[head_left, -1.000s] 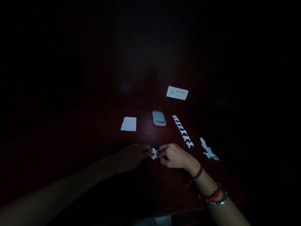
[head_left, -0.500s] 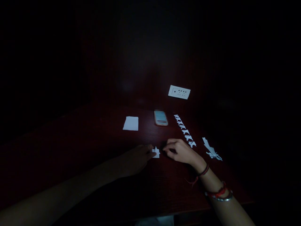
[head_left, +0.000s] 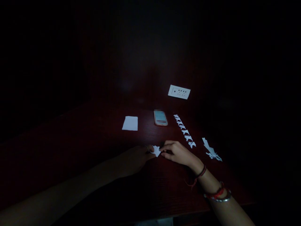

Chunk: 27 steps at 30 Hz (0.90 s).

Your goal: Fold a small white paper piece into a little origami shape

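A small folded piece of white paper [head_left: 156,150] is held just above the dark red table [head_left: 98,138], between my two hands. My left hand [head_left: 135,158] pinches its left side, and my right hand [head_left: 176,152] pinches its right side with curled fingers. The room is very dark, so the fold's shape is hard to make out. My right wrist carries red threads and a metal bangle [head_left: 217,196].
A row of several small folded white pieces [head_left: 184,131] lies to the right of my hands, and paper scraps [head_left: 211,150] lie farther right. Behind are a white paper square [head_left: 130,123], a blurred small box [head_left: 160,117] and a white socket plate [head_left: 179,92].
Half a second ago my right hand had let go of the paper piece and sat apart from it; now it has closed on the piece again. The view shifted slightly.
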Available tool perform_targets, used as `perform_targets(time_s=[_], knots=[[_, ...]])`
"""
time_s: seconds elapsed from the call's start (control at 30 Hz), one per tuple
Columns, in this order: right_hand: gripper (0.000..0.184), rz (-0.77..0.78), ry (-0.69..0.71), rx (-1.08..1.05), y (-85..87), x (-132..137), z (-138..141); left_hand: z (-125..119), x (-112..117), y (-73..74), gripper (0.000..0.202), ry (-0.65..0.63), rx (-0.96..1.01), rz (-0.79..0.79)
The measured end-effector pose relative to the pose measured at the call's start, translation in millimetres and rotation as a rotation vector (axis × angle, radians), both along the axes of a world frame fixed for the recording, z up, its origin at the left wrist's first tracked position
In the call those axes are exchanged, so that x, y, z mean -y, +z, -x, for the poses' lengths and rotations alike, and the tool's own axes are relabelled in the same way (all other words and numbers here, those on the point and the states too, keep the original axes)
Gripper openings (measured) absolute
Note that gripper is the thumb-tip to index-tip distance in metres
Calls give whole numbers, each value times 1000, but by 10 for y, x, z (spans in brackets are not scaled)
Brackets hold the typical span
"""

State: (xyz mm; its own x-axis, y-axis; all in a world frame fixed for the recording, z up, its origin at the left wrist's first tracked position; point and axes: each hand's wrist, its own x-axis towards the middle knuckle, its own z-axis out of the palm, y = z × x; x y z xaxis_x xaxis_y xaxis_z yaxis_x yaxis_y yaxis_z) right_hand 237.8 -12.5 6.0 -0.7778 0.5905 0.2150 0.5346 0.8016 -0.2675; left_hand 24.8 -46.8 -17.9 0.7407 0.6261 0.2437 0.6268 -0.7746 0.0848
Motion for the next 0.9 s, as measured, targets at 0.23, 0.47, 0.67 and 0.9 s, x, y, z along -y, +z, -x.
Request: perform_targets(time_s=[0.23,0.47,0.67,0.9], knots=[[15,37,-87,-68,-34,-21,16,-31,19,42,42,8,-19,-27],[11,90,-140,-154,-101,-68,40,-44,32,47,38,-20,-3,-56],[6,118,-141,-182,-118,-74,72,-53,33,64,44,-80,37,-119],[8,128,-172,-196,-140,-84,64,-17,24,-8,47,-43,0,-25]])
